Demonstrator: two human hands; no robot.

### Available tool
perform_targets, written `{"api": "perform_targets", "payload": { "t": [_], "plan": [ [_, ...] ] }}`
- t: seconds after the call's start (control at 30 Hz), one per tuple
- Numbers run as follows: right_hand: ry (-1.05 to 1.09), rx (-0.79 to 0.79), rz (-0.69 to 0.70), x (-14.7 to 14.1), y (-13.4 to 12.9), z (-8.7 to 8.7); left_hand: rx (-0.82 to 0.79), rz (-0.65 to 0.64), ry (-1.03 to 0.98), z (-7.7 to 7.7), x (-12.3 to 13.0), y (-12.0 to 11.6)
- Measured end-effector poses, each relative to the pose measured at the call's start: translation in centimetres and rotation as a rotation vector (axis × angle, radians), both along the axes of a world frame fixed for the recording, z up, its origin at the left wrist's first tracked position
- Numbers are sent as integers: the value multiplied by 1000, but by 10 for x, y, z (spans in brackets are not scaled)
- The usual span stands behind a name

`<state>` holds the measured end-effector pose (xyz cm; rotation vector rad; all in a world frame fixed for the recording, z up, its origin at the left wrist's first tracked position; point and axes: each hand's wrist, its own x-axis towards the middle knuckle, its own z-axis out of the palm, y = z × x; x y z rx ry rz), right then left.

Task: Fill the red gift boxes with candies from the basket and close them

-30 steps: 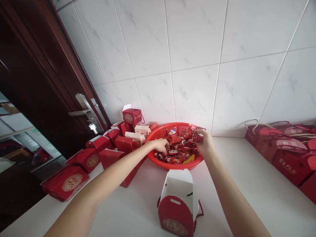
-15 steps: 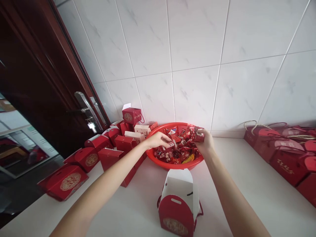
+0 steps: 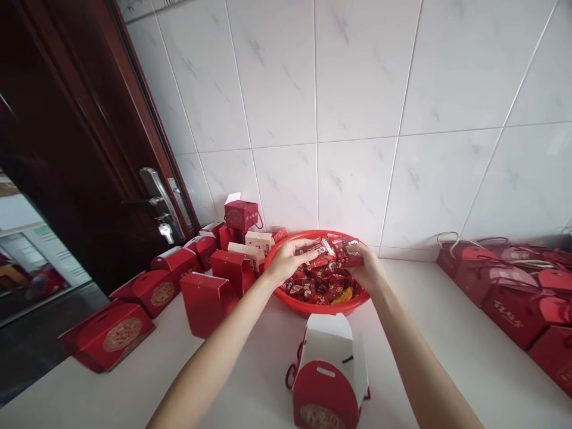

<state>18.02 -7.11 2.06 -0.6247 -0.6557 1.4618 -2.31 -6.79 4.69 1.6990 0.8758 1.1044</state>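
The left hand (image 3: 290,259) has a narrow grip, thumb and fingers pinching a red-wrapped sweet (image 3: 325,250) with pale print and a white dotted pattern. The right hand (image 3: 370,268) has its grip around red packets (image 3: 351,253); their white markings are too small to read. Both hands are over the red basket (image 3: 308,307), which stands at the back edge of the white bench (image 3: 429,345), near the tiled wall (image 3: 357,190). The loose sweets (image 3: 315,289) in it carry white characters, blurred beyond reading, and a yellow wrapper (image 3: 343,296) lies among them towards the front rim.

In front of the basket, away from the bench's back edge, an open box (image 3: 328,390) shows its white inside; its red front has a handle slot and a round gold emblem, partly cut off below. Towards the bench's left edge, red gift boxes (image 3: 123,336) bear similar round gold emblems, while a plain red carton (image 3: 201,304) shows no lettering on its front. Cream boxes (image 3: 248,253) near the back edge have small dark characters. Along the right side, packed red boxes (image 3: 504,313) carry a line of stylised gold characters that I cannot read surely.
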Motion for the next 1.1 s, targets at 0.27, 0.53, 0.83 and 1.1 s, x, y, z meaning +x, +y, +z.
{"api": "perform_targets", "payload": {
  "t": [0.27, 0.53, 0.83, 1.1],
  "plan": [
    [-140, 123, 55, 1, -26, 31, -4, 40, -20, 6, 4, -20],
    [-291, 247, 235, 10, -51, 52, -23, -23, -77, 13, 5, -40],
    [-440, 290, 226, 12, -67, 64, 8, 1, -51, 23, 1, -53],
    [-498, 336, -14, 21, -87, 79, 111, -154, 278, 40, -14, -76]
  ]
}}
